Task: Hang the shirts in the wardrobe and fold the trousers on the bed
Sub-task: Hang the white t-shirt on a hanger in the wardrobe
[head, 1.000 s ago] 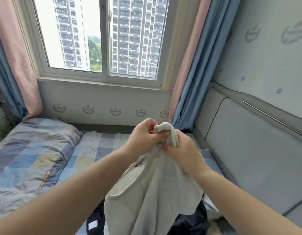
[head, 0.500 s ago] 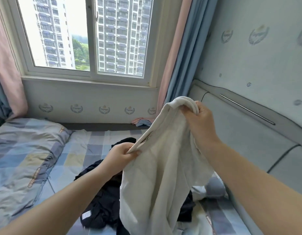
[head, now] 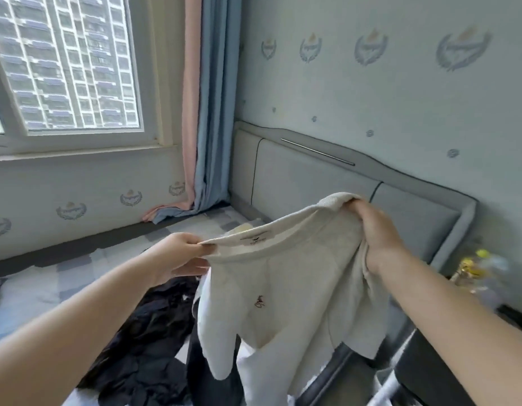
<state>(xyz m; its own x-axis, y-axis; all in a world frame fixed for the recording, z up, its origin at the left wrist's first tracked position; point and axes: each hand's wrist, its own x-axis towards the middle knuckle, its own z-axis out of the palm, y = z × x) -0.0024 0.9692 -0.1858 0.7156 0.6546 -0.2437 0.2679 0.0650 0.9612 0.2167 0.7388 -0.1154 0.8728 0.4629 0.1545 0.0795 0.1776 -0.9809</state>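
Note:
I hold a cream shirt (head: 286, 303) with a small dark red emblem spread out in the air above the bed (head: 49, 288). My left hand (head: 180, 256) pinches its neckline at the left. At the right, my right hand (head: 374, 230) grips a bunched shoulder. The shirt hangs down and its lower hem leaves the frame. Under it, a heap of dark clothes (head: 142, 356) lies crumpled on the checked bedsheet.
A padded grey headboard (head: 312, 183) runs along the right wall. Pink and blue curtains (head: 204, 112) hang beside the window (head: 66, 68) at the back. A blurred bedside stand with yellow items (head: 473, 268) sits at the right.
My hands have moved apart and stretched the shirt open, so its neckline and front show. The view has swung to the right toward the headboard.

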